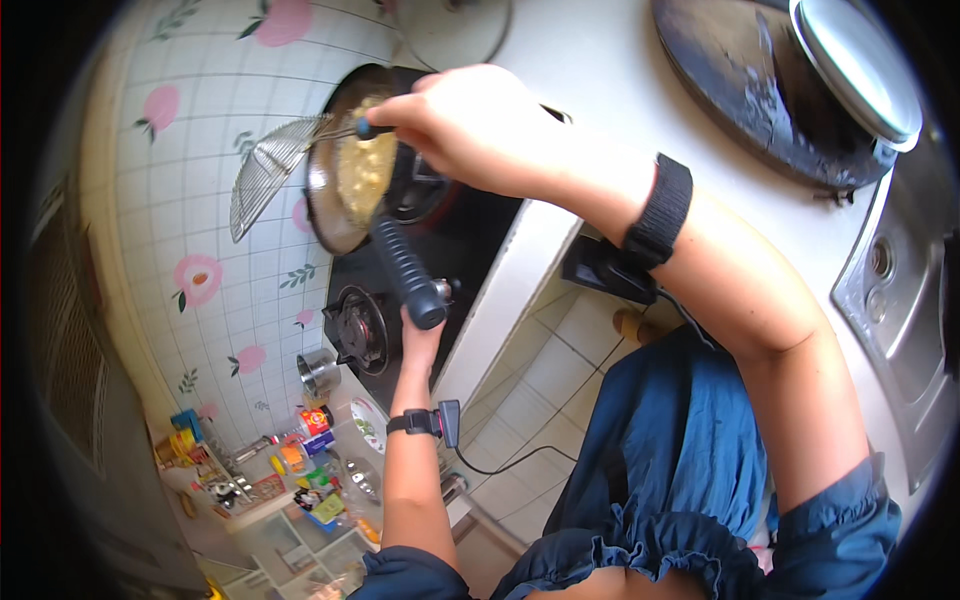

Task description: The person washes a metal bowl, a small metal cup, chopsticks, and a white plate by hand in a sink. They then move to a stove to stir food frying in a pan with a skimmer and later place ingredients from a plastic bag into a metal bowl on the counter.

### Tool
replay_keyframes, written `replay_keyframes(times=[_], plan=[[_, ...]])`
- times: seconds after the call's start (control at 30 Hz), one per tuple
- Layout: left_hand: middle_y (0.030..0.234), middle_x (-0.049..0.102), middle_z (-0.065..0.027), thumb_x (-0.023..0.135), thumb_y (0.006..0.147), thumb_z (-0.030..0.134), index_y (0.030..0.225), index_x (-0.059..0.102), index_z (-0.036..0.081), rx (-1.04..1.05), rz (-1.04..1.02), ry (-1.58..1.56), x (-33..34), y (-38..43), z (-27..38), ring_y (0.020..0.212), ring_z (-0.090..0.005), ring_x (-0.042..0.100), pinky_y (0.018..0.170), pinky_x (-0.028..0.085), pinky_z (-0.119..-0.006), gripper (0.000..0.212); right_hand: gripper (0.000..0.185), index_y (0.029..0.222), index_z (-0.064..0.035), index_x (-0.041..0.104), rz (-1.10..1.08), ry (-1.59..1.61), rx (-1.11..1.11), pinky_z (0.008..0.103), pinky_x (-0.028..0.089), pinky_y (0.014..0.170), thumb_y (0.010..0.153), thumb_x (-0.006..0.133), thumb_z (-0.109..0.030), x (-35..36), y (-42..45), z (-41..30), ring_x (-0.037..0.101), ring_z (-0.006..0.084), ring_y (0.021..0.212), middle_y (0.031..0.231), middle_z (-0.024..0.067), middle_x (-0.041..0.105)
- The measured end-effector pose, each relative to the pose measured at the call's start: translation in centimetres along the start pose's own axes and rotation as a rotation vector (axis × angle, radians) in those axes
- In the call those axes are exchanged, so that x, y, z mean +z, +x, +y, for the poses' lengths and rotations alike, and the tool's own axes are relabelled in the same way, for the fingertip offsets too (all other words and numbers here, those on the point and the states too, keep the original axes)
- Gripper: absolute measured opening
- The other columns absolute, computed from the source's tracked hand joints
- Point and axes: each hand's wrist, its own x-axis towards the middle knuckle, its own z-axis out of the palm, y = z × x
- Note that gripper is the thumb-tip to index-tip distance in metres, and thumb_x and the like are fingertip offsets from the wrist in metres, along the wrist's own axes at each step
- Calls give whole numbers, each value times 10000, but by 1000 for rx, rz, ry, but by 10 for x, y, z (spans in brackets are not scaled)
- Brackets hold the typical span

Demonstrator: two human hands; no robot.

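Observation:
My right hand (480, 127) holds the dark handle of a wire skimmer (274, 172). The skimmer's wire head tilts past the wok's rim, towards the tiled wall. Below it, a wok (324, 202) sits over a burner at the far end of the black gas hob (465, 225). A lumpy yellow food (365, 172) lies in the wok. Its ribbed black handle (405, 262) points back over the hob. My left hand (422, 334) is at the end of this handle, close to a metallic knob (444, 287). The handle hides its fingers, so their grip is unclear.
The second burner (360, 328) is bare. A metal cup (319, 373), a plate (369, 424) and packets stand left of the hob. A glass lid (454, 34) lies beyond it. At right are a dark round board (757, 82), a pale dish (859, 71) and a steel sink (907, 322).

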Motion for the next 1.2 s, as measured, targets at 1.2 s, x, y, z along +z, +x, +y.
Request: replay_keyframes(times=[1.2], plan=[[954, 541, -107, 438, 857, 109, 1027, 493, 17, 416, -270, 498, -19, 51, -25, 846, -190, 529, 794, 434, -299, 201, 102, 705, -55, 601, -148, 189, 232, 357, 465, 599, 617, 562, -88, 11, -21, 40, 579, 272, 679, 648, 114, 575]])
